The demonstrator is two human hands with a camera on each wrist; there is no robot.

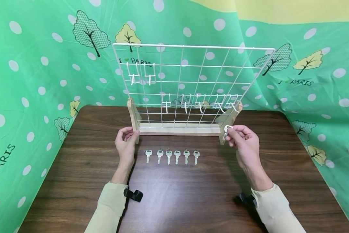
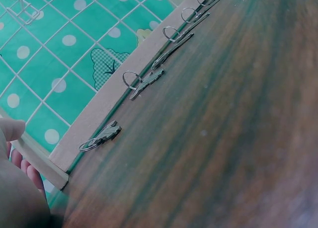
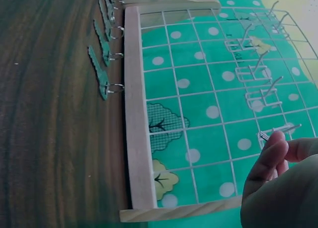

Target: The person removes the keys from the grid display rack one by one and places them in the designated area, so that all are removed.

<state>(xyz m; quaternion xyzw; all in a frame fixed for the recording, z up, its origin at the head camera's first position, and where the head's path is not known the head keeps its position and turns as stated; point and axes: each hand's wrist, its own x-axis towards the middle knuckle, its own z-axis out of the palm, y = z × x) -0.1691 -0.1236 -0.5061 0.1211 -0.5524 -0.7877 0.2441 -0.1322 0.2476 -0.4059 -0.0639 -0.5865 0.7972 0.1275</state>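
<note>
A white wire grid rack stands upright in a wooden base. My left hand holds the left wooden side piece, thumb on its near face. My right hand pinches a silver key between thumb and fingers, just in front of the right side piece. In the right wrist view, only a bit of metal shows at the fingertips of the right hand. Several more silver keys with small rings lie in a row on the table before the base.
Two white hooks hang at the grid's upper left. Several more hooks hang in a lower row toward the right. The dark wood table meets a green dotted cloth behind and at the sides.
</note>
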